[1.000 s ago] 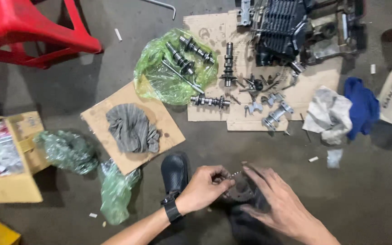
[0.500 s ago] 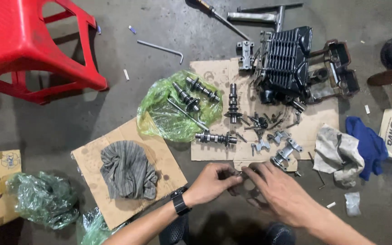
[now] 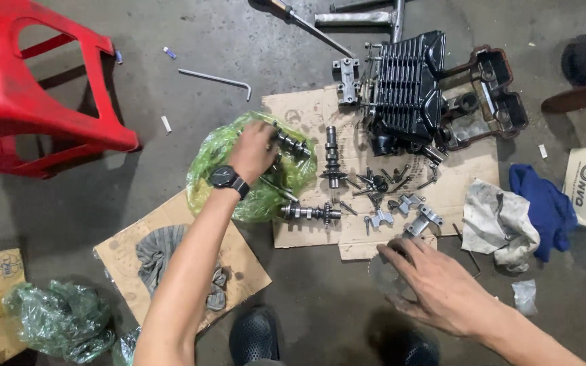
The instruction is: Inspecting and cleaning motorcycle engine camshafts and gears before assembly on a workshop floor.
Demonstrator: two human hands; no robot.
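Note:
My left hand [image 3: 254,150], with a black watch on its wrist, reaches onto a crumpled green plastic bag [image 3: 215,166] and closes on the end of a dark metal camshaft [image 3: 296,146] lying there. My right hand [image 3: 435,291] is low at the right. Its fingers and thumb are around a blurred round grey metal part [image 3: 382,276], just off the front edge of the cardboard sheet [image 3: 306,234]. Two more camshafts [image 3: 332,157] [image 3: 310,212] and small rocker arms [image 3: 420,218] lie on that cardboard between my hands.
A black finned cylinder head [image 3: 407,88] and a valve cover [image 3: 486,95] sit at the back. A grey rag [image 3: 161,254] lies on a second cardboard piece. A red stool [image 3: 28,88], hex key [image 3: 215,77], white rag [image 3: 496,220] and blue cloth [image 3: 544,203] surround the work.
My left hand has let go of the round part and moved up left onto the green bag and camshaft. My right hand stays low with the round part. The view has shifted.

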